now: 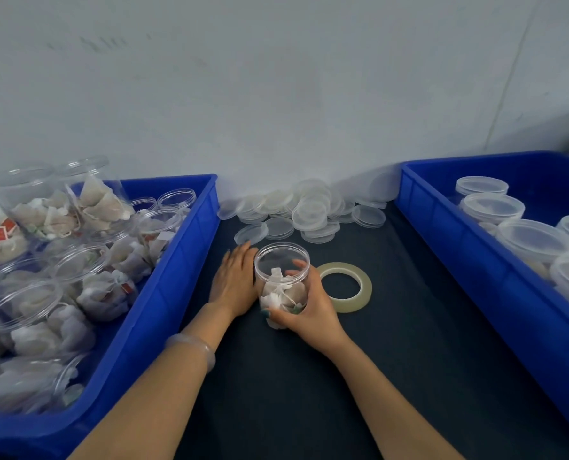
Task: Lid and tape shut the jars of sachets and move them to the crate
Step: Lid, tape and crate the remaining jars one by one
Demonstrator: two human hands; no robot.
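Two bare forearms reach in from 6 o'clock over the dark cloth-covered counter point(309, 393), the left wrist wearing a pale translucent bangle point(193, 350). Between the hands stands the clear round plastic jar of whitish sachets point(281, 277), upright with its long axis vertical and its open, unlidded mouth facing up.

The right grip point(309, 307) grasps the jar from its 4 o'clock side. The thumb crosses the near wall low down and the fingers wrap round the far side, so the jar sits in the crook of that hand. The left grip point(235, 283) is released, lying palm down with straight fingers at the jar's 9 o'clock, its edge against the jar wall.

At the jar's 3 o'clock, just beside the right hand, a roll of clear tape point(365, 285) lies flat. At 12 o'clock a heap of clear round plastic lids point(309, 210) rests against the pale wall point(276, 78).

At 9 o'clock a blue plastic crate point(177, 260) holds open jars of sachets point(77, 267), some upright and some tipped; its near end is cut off by the picture's edge. At 3 o'clock a second blue plastic crate point(442, 234) holds lidded jars point(532, 240), whose contents are hard to make out and which the right edge partly crops.
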